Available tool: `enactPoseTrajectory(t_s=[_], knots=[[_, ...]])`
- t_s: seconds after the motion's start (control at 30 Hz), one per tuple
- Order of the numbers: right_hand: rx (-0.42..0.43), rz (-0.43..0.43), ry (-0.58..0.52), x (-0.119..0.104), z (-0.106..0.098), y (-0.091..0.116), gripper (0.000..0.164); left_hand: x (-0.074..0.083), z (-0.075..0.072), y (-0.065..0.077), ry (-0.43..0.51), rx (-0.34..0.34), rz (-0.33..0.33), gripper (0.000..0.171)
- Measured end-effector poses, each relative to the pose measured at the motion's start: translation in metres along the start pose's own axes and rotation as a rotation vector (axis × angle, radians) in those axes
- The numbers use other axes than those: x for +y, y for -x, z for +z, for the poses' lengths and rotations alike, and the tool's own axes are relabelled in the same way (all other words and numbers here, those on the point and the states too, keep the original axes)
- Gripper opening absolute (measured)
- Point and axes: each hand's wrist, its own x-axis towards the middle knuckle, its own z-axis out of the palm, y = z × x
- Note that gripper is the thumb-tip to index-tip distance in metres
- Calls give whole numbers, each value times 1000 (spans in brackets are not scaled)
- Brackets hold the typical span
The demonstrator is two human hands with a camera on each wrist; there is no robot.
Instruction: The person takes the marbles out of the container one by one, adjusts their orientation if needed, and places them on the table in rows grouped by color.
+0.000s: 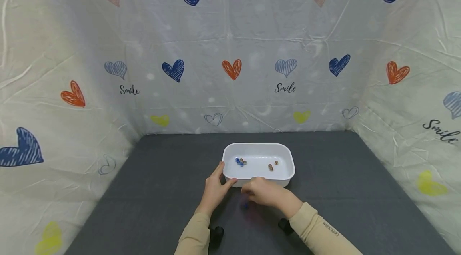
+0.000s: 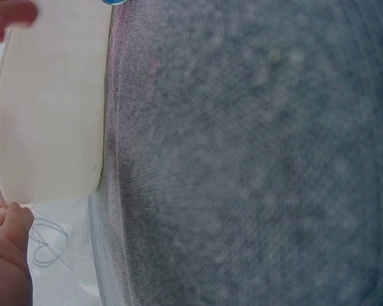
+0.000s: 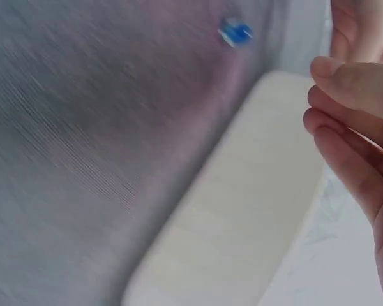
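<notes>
A white rectangular tub (image 1: 258, 183) stands on the dark cloth. My left hand (image 1: 214, 191) grips its near left corner, thumb at the front rim and fingers along the left side. Just in front of the tub wall is my right hand (image 1: 264, 191), its fingers loosely bent. In the right wrist view, no object shows between the right fingertips (image 3: 325, 67). Below that hand, outside the tub, is a small shiny blue bead (image 1: 246, 206), blurred in the right wrist view. Inside the tub, blue and brown beads (image 1: 240, 162) cluster at left, with 3 brown beads (image 1: 271, 168) at right.
Dark grey cloth (image 1: 173, 175) covers the table around the tub. A pale curtain (image 1: 230, 99) printed with hearts hangs behind and at both sides. Black wrist devices (image 1: 217, 234) sit under both sleeves.
</notes>
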Motion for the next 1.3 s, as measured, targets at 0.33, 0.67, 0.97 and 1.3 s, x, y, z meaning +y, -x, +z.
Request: enactPoseTrajectory(t_s=[0.33, 0.67, 0.97, 1.3], knots=[[38, 65, 33, 7, -45, -16, 17, -2, 1, 0, 9, 9, 4, 73], [13, 133, 53, 22, -72, -44, 18, -4, 1, 0, -12, 8, -3, 75], [-13, 206, 53, 33, -79, -61, 16, -3, 0, 1, 1, 10, -11, 75], [-31, 324, 78, 52, -64, -73, 12, -4, 1, 2, -8, -3, -19, 75]])
